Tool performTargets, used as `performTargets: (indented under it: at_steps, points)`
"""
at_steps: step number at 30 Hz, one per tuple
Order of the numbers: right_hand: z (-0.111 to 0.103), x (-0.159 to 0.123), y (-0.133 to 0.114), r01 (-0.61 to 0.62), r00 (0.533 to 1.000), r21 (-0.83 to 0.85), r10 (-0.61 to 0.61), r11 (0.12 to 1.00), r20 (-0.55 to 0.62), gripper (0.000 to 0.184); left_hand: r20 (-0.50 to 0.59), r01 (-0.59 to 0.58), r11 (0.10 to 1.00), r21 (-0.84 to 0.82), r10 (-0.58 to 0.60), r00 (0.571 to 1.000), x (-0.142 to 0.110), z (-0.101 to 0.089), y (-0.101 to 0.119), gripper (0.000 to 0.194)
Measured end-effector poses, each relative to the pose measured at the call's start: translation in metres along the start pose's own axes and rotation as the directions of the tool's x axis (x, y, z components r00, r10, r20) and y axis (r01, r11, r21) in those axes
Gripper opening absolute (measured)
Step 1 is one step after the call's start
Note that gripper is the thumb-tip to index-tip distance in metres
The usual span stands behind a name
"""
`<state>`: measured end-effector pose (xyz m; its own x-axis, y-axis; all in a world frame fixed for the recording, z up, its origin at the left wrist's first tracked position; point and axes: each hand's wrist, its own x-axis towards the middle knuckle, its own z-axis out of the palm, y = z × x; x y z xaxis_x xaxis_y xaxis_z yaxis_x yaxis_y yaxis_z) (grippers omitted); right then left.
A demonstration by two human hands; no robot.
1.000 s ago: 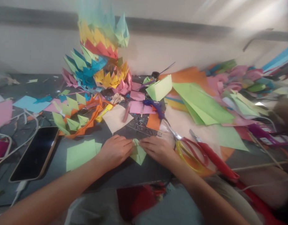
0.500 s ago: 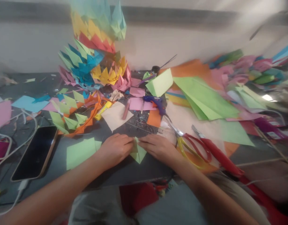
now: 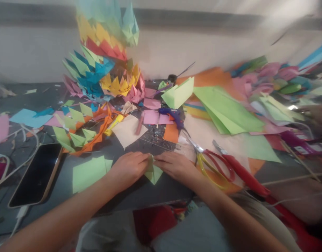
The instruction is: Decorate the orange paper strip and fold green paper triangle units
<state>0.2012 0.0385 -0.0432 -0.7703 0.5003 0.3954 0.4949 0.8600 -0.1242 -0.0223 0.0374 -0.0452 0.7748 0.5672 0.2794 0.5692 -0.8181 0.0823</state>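
Observation:
A small piece of folded light green paper lies on the dark table near its front edge, its point towards me. My left hand is closed on the paper's left side, fingertips at its top. From the other side my right hand presses its fingers onto the upper right part. The fingertips of both hands almost meet, and they hide the upper part of the fold. Left of my left hand lie light green paper squares. Scissors with yellow and red handles rest just beyond my right wrist.
A phone with a white cable lies at the left. Behind are an orange and green folded-paper ring, a tall colourful folded-paper stack, a yellow glue stick, a blue glue gun and large green sheets.
The whole view has shifted slightly, so things sit a little further left. Both hands stay on the green paper with hardly any visible movement.

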Motion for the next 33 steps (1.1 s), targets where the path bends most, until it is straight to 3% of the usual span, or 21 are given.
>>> performTargets:
  at_steps: [10, 14, 20, 23, 26, 33]
  points:
    - [0.009, -0.004, -0.001, -0.099, 0.995, 0.013, 0.099, 0.995, -0.002, 0.023, 0.059, -0.054, 0.998, 0.039, 0.052, 0.997, 0.006, 0.001, -0.004, 0.021]
    - [0.010, -0.004, -0.002, -0.157, 0.987, 0.108, 0.160, 0.982, -0.020, 0.022, 0.100, -0.075, 0.997, -0.020, 0.077, 0.992, 0.011, -0.006, -0.010, 0.016]
    - [0.004, -0.003, -0.004, -0.171, 0.975, 0.211, 0.196, 0.963, -0.104, 0.024, -0.006, -0.125, 0.983, -0.136, 0.125, 0.992, 0.008, -0.005, -0.015, 0.020]
    - [0.003, -0.002, -0.006, -0.159, 0.978, 0.190, 0.181, 0.969, -0.105, 0.025, -0.054, -0.081, 0.987, -0.140, 0.074, 0.996, 0.005, -0.001, -0.012, 0.021]
    - [0.004, -0.003, -0.008, -0.170, 0.980, 0.154, 0.183, 0.973, -0.078, 0.023, -0.059, -0.019, 0.990, -0.141, 0.011, 0.998, 0.004, 0.000, -0.009, 0.020]
    - [0.002, -0.002, -0.011, -0.164, 0.983, 0.077, 0.170, 0.983, -0.069, 0.026, -0.034, -0.063, 0.989, -0.135, 0.059, 0.998, 0.002, -0.001, -0.010, 0.022]
